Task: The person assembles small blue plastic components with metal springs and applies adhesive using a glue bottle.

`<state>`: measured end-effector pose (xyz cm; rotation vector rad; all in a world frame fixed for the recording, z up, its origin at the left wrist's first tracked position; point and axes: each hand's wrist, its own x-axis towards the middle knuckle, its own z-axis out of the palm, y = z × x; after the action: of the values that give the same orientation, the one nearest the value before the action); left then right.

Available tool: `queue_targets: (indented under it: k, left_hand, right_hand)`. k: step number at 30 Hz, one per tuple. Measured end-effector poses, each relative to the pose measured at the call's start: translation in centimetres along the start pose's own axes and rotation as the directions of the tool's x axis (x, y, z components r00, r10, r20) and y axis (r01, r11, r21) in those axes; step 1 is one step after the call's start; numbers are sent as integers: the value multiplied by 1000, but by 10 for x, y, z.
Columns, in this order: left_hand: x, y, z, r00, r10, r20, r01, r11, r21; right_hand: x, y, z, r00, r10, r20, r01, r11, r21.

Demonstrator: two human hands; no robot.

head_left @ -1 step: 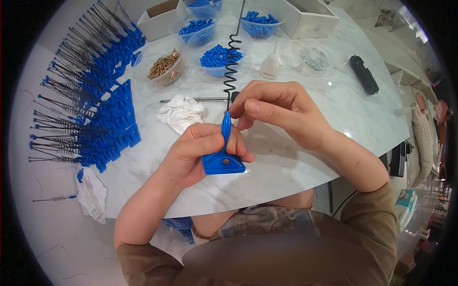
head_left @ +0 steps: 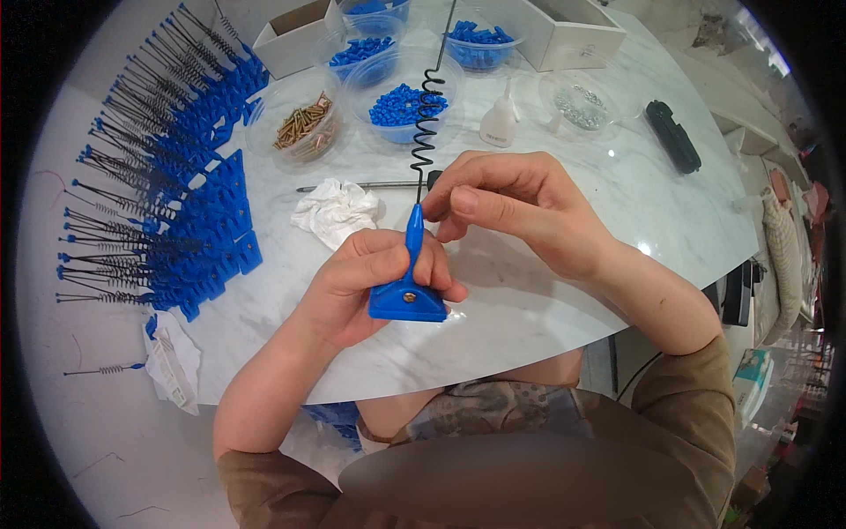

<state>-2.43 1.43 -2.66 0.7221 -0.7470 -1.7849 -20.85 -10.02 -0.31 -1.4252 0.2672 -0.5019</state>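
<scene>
The left of two head-worn fisheye cameras looks steeply down, from close by, on the left hand (head_left: 351, 271) and right hand (head_left: 524, 210), the bench (head_left: 546, 310) spreading around them, straight edges bending outward.

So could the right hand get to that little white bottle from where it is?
Probably yes: the white bottle stands just beyond the right hand, and nothing visible on the table blocks the way between them.
</scene>
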Motion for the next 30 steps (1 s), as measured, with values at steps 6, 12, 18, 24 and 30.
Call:
queue_targets:
  k: [6,12,18,24,30]
  left_hand:
    - [1,-1,-7,991,-43,130,61,989,-136]
    - [1,-1,-4,987,-54,153,63,997,-54]
    - [2,-1,-3,987,-37,157,35,999,11]
    - [1,1,9,998,-62,-2,61,989,134]
    - [-1,-3,8,1000,-9,7,8,993,117]
  right_hand:
    - [-3,7,3,1000,-13,-17,15,991,134]
    - [-4,3,8,999,-8,-41,17,976,216]
    - [-5,7,9,1000,-10,-11,13,973,230]
    - [-5,10,8,999,-33,14,29,974,224]
    - [-7,8,7,999,-46,-22,49,987,152]
